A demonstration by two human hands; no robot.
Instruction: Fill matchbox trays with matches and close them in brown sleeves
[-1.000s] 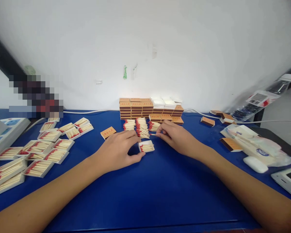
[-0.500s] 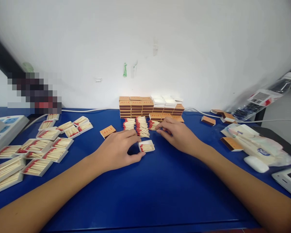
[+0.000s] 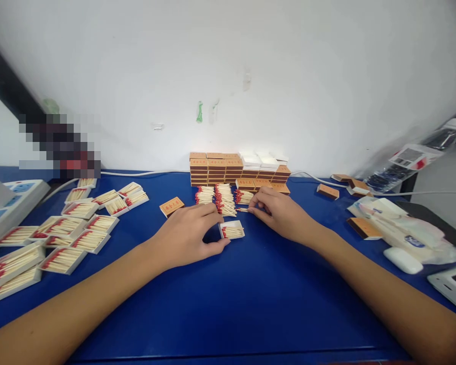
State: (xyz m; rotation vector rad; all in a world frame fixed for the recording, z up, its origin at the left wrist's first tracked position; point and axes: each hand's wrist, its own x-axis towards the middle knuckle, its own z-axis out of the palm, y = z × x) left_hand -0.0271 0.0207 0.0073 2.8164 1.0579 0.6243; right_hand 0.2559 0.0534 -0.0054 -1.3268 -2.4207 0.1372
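My left hand (image 3: 188, 230) has its thumb and fingers round the left end of a small white matchbox tray (image 3: 234, 224), which lies on the blue table and holds a few red-tipped matches. My right hand (image 3: 279, 212) pinches a few matches (image 3: 243, 209) low over the table, up and to the right of the tray; the exact number cannot be made out. Just beyond both hands lie loose piles of matches (image 3: 225, 200). A closed orange matchbox cover (image 3: 172, 206) rests behind my left hand.
Stacked matchboxes (image 3: 216, 170) and white trays (image 3: 260, 161) stand against the wall. Several filled trays (image 3: 63, 259) spread over the left side, near a power strip (image 3: 26, 200). At right are matchbox covers (image 3: 365, 228), a tissue pack (image 3: 414, 228), a white case (image 3: 403, 260) and a bottle (image 3: 414, 154).
My right hand has drawn back slightly from the right-hand match pile, with a few matches now visible at its fingertips. My left hand stays at the tray. The view has shifted slightly.
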